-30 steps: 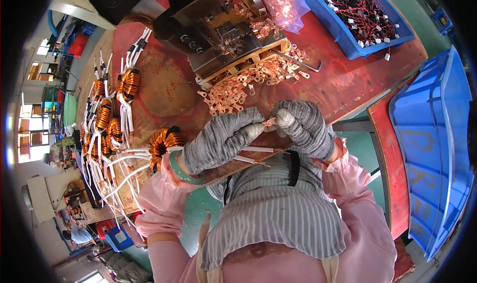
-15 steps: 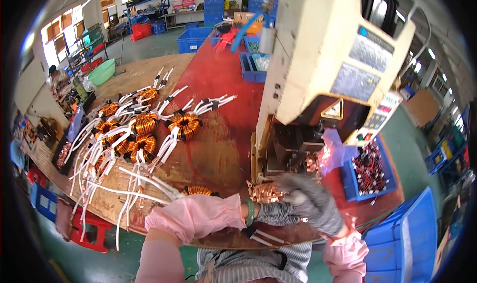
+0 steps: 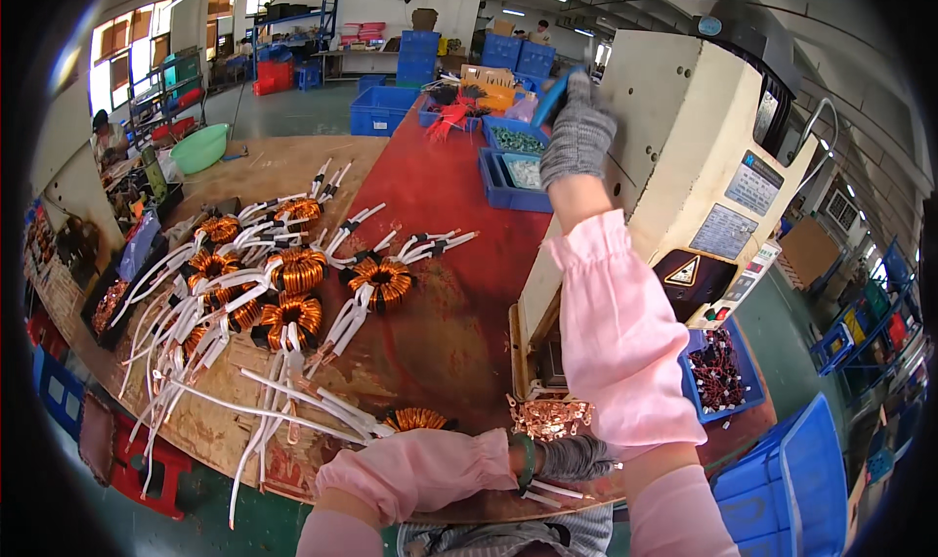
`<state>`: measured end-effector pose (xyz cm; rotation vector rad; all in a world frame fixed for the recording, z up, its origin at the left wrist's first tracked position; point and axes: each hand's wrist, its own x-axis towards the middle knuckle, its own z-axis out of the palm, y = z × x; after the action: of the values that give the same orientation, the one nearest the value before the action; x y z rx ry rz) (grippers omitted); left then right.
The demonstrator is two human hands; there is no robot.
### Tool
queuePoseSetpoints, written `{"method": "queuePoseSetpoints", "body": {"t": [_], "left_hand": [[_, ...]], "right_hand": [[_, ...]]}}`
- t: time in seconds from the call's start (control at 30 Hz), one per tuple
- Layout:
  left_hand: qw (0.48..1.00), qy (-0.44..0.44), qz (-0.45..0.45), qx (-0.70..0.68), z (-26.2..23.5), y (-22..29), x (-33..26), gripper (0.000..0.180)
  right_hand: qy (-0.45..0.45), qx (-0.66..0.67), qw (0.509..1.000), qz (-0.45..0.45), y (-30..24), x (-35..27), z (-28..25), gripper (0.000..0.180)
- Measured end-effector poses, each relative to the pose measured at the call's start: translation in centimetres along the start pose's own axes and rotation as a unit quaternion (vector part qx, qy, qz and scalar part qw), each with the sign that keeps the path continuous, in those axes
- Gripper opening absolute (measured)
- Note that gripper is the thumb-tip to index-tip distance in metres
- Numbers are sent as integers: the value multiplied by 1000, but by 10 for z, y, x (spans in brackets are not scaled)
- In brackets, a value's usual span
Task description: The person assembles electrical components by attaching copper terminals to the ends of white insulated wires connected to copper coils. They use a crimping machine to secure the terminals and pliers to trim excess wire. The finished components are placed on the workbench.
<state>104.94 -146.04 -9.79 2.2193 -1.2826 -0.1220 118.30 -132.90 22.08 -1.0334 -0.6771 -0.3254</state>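
Observation:
My left hand [image 3: 575,456], in a grey knit glove, is closed low at the table's front edge. A small copper tip shows at its fingertips, and white wire leads [image 3: 555,496] come out below it. Partly behind my left sleeve lies a copper-wound ring coil [image 3: 418,418]. My right hand [image 3: 579,132], gloved alike, is raised beside the cream press machine [image 3: 635,117], its fingers wrapped at a blue lever handle [image 3: 550,100]. Small copper terminals [image 3: 549,417] lie heaped at the machine's base. My right sleeve hides the machine's working area.
Several ring coils with white leads [image 3: 293,272] pile up on the left of the table. Blue bins of small parts [image 3: 518,197] stand at the far side. Right of the machine sits a blue bin of dark red parts [image 3: 723,366]; a large blue crate [image 3: 791,479] stands below.
My right hand has gone from beside my left hand at the terminals up to the blue handle. My left hand has shifted slightly lower and stays closed. The whole view has tilted up a little.

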Motion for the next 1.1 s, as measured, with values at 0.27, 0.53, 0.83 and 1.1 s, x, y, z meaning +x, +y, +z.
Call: {"method": "queuePoseSetpoints", "body": {"t": [0.27,0.53,0.83,1.1], "left_hand": [[999,12,-23,-46,-4,5,-7,33],[994,22,-43,-100,-11,8,-8,30],[976,68,-74,-191,-21,20,-8,27],[918,242,-142,-281,-42,31,-18,23]], "right_hand": [[-181,394,842,322,-60,-2,33,23],[-493,-233,838,-19,-39,-131,-24,26],[-248,-360,887,147,-133,-212,-277,32],[-113,-613,767,152,-74,-280,-391,53]]}}
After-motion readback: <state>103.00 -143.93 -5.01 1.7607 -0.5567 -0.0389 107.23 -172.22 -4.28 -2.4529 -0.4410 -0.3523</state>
